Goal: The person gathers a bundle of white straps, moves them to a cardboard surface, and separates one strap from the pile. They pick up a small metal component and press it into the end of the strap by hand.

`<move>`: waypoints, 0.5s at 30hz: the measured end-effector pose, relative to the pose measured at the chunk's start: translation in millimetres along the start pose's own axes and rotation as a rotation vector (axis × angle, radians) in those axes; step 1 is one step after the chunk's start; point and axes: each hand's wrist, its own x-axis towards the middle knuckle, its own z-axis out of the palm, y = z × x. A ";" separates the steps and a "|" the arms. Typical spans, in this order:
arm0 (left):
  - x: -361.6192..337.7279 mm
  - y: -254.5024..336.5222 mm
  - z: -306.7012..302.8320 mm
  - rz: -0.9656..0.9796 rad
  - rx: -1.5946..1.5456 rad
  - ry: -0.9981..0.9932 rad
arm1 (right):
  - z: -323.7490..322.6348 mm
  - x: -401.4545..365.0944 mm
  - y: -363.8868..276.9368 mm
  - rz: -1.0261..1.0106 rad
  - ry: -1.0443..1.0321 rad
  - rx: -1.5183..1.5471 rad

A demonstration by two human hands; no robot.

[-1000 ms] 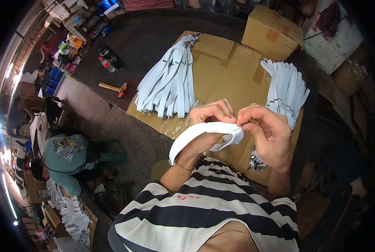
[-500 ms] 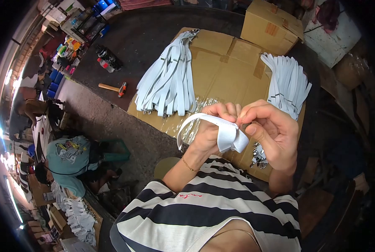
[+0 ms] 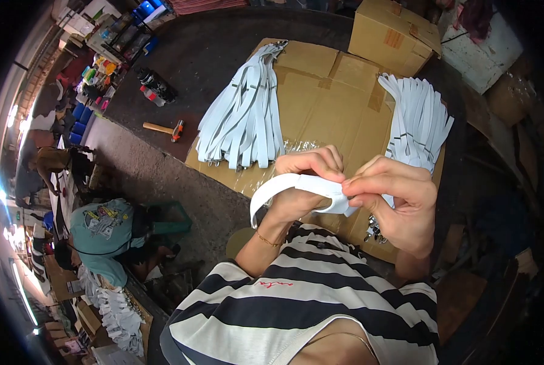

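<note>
A white webbing strap (image 3: 313, 185) is looped between my two hands, its free end curving out to the left. My left hand (image 3: 293, 201), closed, grips the strap with thumb and fingers. At the strap's right end my right hand (image 3: 403, 198) pinches it, the fingertips of both hands nearly meeting. Whether a small metal part sits in the right fingers cannot be seen. Below the right hand, several small metal clips (image 3: 376, 231) lie on the cardboard sheet (image 3: 320, 115). Behind the hands are a left bundle of white straps (image 3: 241, 115) and a right bundle (image 3: 413, 121).
A hammer (image 3: 162, 129) lies on the dark table (image 3: 193, 61), near a dark bottle (image 3: 156, 85). A cardboard box (image 3: 390, 36) stands at the back right. To the left, a person in a green shirt (image 3: 101, 234) bends beside more white straps (image 3: 119, 316).
The strap has turned and flattened between my hands, its loop swinging down and left. My right fingers have closed into a tighter pinch at its end.
</note>
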 end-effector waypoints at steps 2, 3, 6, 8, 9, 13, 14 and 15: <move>2.0 1.9 -3.3 0.011 0.144 -0.032 | 3.4 -1.1 -0.7 0.040 0.054 -0.051; 1.9 2.3 -2.6 0.012 0.144 -0.028 | 5.1 -1.8 1.0 0.040 0.051 -0.050; 2.9 0.3 -0.6 0.049 0.153 -0.008 | 10.7 -4.2 9.5 0.050 0.100 0.031; 0.7 -5.7 -0.7 0.027 0.068 -0.014 | 12.9 -6.2 11.4 0.037 0.098 0.039; -0.5 -9.1 -0.5 0.025 0.068 -0.016 | 13.6 -6.9 11.6 0.037 0.100 0.039; -3.8 -16.4 5.9 -0.037 -0.160 0.000 | 14.9 -10.6 11.9 0.084 0.169 0.160; -3.5 -16.2 7.4 -0.054 -0.243 0.007 | 15.1 -11.0 12.0 0.092 0.249 0.266; -3.2 -15.8 8.3 -0.061 -0.284 0.000 | 12.6 -12.0 11.9 0.067 0.294 0.279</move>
